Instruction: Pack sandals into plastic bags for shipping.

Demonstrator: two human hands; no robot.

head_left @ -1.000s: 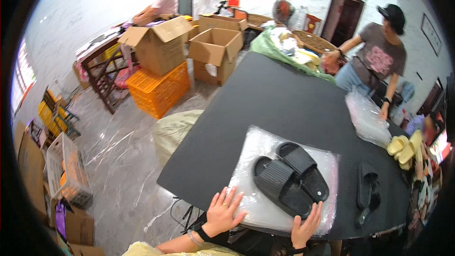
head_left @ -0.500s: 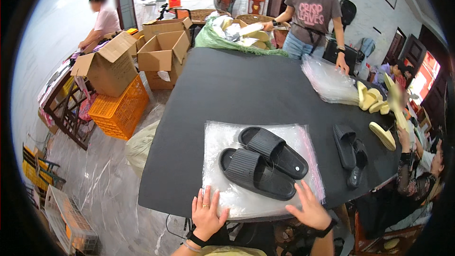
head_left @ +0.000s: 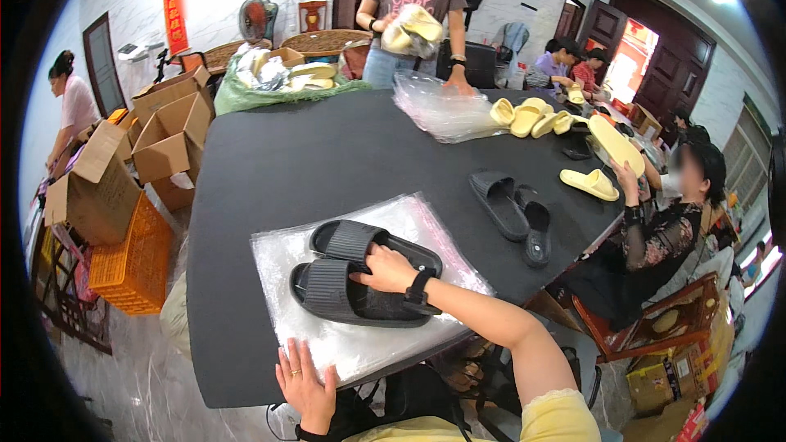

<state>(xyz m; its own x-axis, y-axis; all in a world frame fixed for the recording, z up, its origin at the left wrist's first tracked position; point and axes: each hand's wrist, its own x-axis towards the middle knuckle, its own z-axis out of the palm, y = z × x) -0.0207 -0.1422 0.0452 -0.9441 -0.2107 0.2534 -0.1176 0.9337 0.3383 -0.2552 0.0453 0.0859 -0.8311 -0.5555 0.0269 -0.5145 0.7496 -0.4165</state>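
Note:
A pair of black slide slippers lies side by side on a stack of clear plastic bags at the table's near edge. Over the pair reaches my right hand, its fingers curled in at the inner sides of both, by the strap openings; the fingertips are partly hidden. My left hand rests open, fingers spread, at the stack's near left corner. Another black pair is to the right on the dark table, one slipper tipped on its side.
Across the table a standing person holds bagged yellow slippers beside more clear bags. At the right a seated person holds a yellow slipper. Cartons and orange crates stand left.
My right hand has moved from the stack's near right corner onto the slippers. My left hand stays at the near left corner. The view has turned right; the standing person has lifted bagged slippers.

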